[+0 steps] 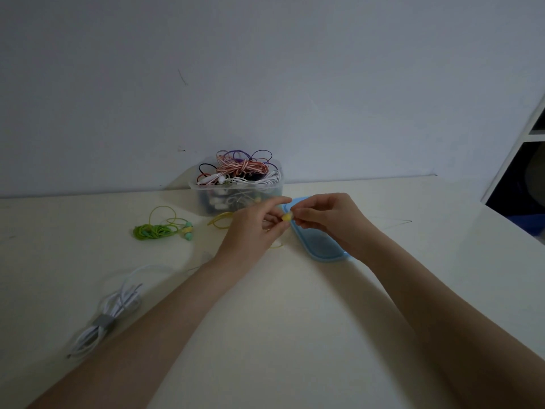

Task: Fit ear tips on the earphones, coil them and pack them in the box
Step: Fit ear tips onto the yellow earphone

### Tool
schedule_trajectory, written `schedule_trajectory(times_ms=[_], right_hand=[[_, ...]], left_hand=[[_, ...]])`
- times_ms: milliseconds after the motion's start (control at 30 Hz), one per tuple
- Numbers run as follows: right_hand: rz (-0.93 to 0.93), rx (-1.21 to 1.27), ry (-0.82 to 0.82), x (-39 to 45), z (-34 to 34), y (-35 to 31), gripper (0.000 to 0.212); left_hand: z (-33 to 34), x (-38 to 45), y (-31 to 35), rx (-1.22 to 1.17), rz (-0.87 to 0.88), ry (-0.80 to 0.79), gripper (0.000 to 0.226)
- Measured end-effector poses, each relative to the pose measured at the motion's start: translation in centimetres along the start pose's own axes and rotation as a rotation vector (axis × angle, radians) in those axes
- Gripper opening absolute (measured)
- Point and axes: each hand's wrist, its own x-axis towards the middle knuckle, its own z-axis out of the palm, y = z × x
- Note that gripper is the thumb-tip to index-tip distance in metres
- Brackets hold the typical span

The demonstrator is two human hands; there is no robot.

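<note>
Pinching a yellow earbud [286, 216] between my left hand [253, 228] and right hand [327, 219], I fit its tip; coiling and the box [236, 196] remain.

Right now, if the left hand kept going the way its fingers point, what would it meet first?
The left hand points up-right at the small yellow earbud pinched between both hands, so it would meet the right hand fingertips almost at once. The blue lid lies beyond, though depth is unclear.
</note>
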Motion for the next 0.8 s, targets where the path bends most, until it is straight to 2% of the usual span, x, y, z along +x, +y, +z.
schedule_trajectory(times_ms=[133,233,400,500,600,733,800], right_hand=[[-0.027,-0.024,0.06,0.1,-0.1,0.0,0.007],[-0.03,-0.021,0.123,0.2,-0.6,0.1,0.005],[-0.037,0.044,0.149,0.2,-0.6,0.2,0.008],[-0.048,0.047,0.145,0.2,-0.5,0.1,0.008],[-0.047,0.069,0.133,0.1,-0.3,0.1,0.008],[-0.067,0.068,0.08,0.0,0.1,0.2,0.007],[-0.077,0.009,0.041,0.1,0.5,0.2,0.01]], left_hand=[[0.1,0.1,0.1,0.055,0.038,0.006,0.039],[-0.2,0.3,0.2,0.05,0.008,0.038,0.029],[-2.0,1.3,1.1,-0.13,-0.151,0.102,0.016],[-3.5,1.7,1.7,-0.144,-0.122,0.117,0.021],[-4.1,1.6,2.2,-0.087,-0.104,0.01,0.02],[-3.5,1.3,2.1,0.204,-0.134,-0.34,0.024],[-3.4,0.9,2.2,0.273,-0.127,-0.406,0.025]])
